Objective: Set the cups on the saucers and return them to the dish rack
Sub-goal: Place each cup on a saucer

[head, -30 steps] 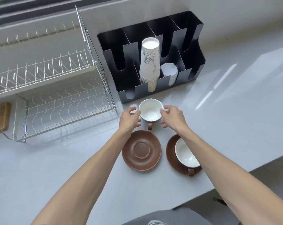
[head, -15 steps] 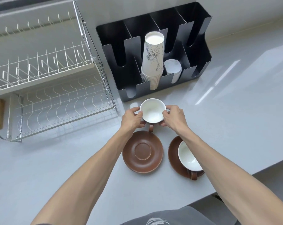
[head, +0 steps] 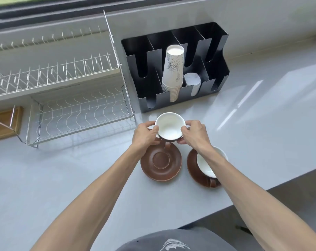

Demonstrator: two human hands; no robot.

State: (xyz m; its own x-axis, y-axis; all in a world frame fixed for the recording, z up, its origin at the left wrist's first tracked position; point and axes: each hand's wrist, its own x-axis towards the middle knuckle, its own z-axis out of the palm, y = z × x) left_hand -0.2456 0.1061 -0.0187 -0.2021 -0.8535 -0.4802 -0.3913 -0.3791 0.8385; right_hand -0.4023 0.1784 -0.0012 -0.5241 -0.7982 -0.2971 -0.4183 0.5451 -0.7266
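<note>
A brown cup with a white inside (head: 170, 126) is held between my left hand (head: 144, 134) and my right hand (head: 194, 134), lifted just above the far rim of an empty brown saucer (head: 160, 163); its handle points toward me. A second cup (head: 208, 163) sits on another brown saucer (head: 193, 169) to the right, partly hidden by my right forearm. The two-tier wire dish rack (head: 77, 113) stands at the left with nothing on its shelves.
A black compartment organizer (head: 173, 69) holding a stack of paper cups (head: 173, 73) and lids stands right behind the held cup. A wooden board (head: 3, 122) lies under the rack's left end. The grey counter's front edge runs at lower right.
Both hands have brought the cup slightly nearer and higher, so it now overlaps the far rim of the empty saucer. The camera view has shifted a little.
</note>
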